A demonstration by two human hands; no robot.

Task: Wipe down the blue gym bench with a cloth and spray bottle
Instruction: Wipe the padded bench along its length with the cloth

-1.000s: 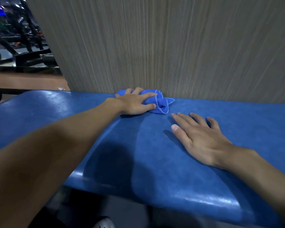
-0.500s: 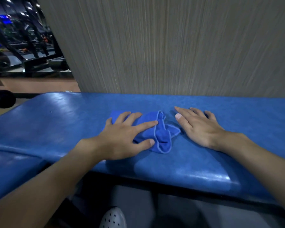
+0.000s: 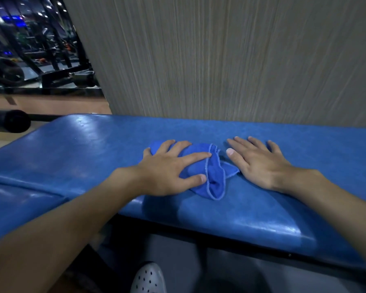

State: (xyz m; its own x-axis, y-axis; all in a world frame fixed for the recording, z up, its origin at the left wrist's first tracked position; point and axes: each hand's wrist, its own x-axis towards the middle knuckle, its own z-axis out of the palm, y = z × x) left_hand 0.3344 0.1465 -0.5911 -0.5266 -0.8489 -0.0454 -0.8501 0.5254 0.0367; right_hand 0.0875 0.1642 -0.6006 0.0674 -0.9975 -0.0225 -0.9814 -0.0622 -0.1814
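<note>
Mid-wipe I'd say; left hand [image 3: 169, 170] pressed flat on the bunched cloth [image 3: 211, 176] mid-bench [image 3: 72, 144], right hand [image 3: 260, 163] spread empty beside it; no spray bottle visible, ends probably left.

1. One blue bench [image 3: 76, 149] in front of me, with two padded sections showing: the long one and a lower one at my left.
2. One blue cloth [image 3: 215, 174], bunched up on the bench.
3. Two hands of mine on the bench: my left hand [image 3: 167, 172] and my right hand [image 3: 260, 163].
4. One white shoe [image 3: 148, 279] with small holes, below the bench.
5. One black roller pad [image 3: 15, 121] at the far left.
6. One grey striped wall panel [image 3: 230, 60] behind the bench.
</note>
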